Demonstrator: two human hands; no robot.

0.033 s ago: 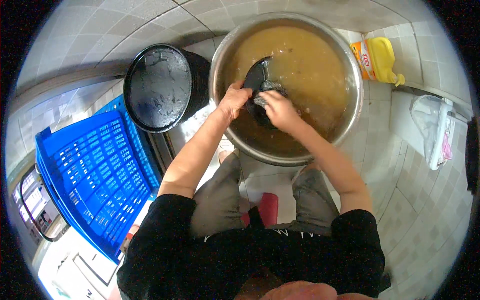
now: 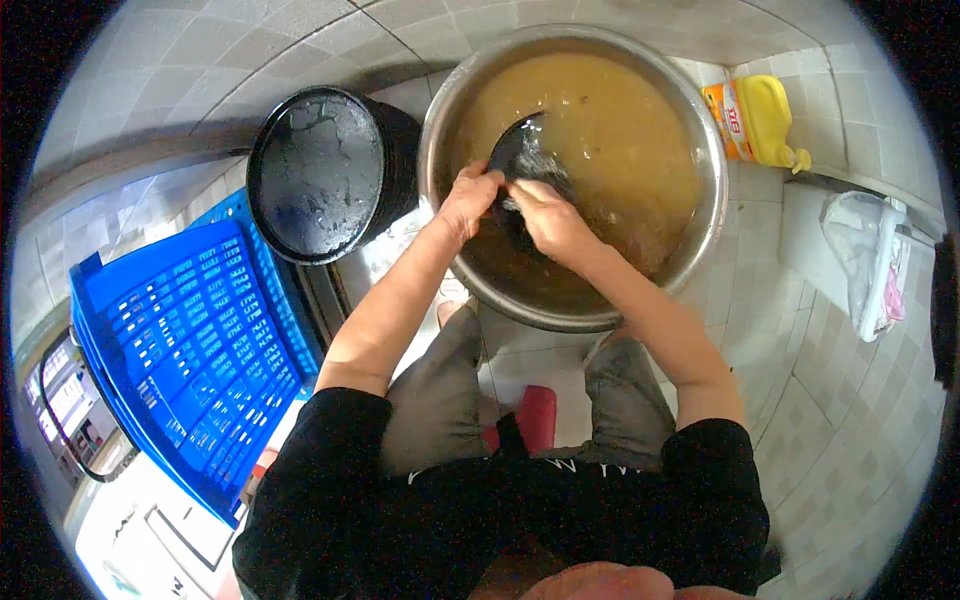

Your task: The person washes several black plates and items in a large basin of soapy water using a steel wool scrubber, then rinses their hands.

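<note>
A wide metal basin holds murky brown water. Partly sunk in it, near the left side, is a round black pan, tilted so that its upper edge rises above the surface. My left hand grips the pan's rim, thumb on top. Against the pan's inner face presses my closed right hand, holding a grey steel wool scrubber that is mostly covered by the fingers. Brown water hides the lower part of the pan.
Left of the basin stands a stack of round black pans, wet on top. A blue plastic crate leans nearer to me. Beyond the basin's right rim lies a yellow jug; a white bin with a liner is by the right wall.
My right hand has slid a little to the left along the pan, closer to my left hand. The left hand and the pan stay almost where they were.
</note>
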